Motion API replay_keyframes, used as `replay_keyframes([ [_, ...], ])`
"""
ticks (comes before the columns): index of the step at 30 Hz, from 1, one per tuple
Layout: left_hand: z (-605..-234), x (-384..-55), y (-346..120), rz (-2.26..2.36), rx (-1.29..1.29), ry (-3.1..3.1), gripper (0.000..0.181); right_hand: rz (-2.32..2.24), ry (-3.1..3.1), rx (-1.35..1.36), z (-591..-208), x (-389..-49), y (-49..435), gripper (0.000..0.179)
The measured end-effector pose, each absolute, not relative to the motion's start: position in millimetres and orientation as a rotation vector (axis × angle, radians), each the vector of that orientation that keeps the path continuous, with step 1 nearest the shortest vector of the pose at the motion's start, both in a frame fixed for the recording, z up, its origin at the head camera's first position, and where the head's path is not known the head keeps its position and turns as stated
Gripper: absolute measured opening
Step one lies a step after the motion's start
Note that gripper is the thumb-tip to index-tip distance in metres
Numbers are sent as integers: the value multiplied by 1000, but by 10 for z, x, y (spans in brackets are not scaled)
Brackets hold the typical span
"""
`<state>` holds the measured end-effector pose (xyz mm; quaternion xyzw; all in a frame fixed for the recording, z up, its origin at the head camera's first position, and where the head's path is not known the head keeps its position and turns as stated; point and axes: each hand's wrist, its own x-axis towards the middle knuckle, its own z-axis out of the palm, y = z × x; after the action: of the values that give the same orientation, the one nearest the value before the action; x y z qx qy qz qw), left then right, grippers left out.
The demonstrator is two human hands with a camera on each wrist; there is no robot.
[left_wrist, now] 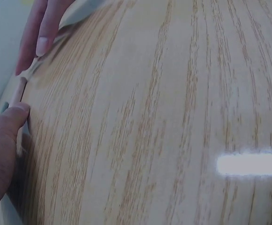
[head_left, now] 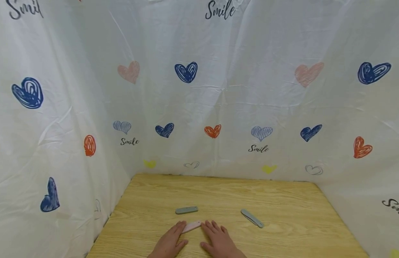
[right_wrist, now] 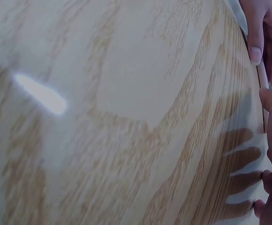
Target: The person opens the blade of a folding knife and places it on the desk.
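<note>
A slim pink folding-knife-shaped piece, with a small hole near its right end, lies on the wooden table between the two hands. My left hand is at its left end, fingers extended and partly covering it. At the other end, the fingertips of my right hand lie right beside it; firm contact cannot be made out. Both palms face down, thumbs spread inward. Only a thin edge of the pink piece shows in the left wrist view, and likewise of the pink piece in the right wrist view.
Behind the left hand lies a grey-green piece of similar shape. Another grey-green piece, with a slot along its side, lies slanted to the right. A white curtain printed with hearts surrounds the wooden table at the back and sides.
</note>
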<state>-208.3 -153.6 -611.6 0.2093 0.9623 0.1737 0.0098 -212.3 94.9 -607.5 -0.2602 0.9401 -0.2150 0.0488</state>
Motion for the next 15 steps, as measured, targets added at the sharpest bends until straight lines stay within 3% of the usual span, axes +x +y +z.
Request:
replay_keyframes([
  [7,-6112,-2109,-1526,541,681,3019,63,-573,2883,-795,-6091,-2134,905,65],
  [15,-6107,-2120,-1514,657,675,3026,41,-580,2858,-830,-6094,-2134,937,66],
])
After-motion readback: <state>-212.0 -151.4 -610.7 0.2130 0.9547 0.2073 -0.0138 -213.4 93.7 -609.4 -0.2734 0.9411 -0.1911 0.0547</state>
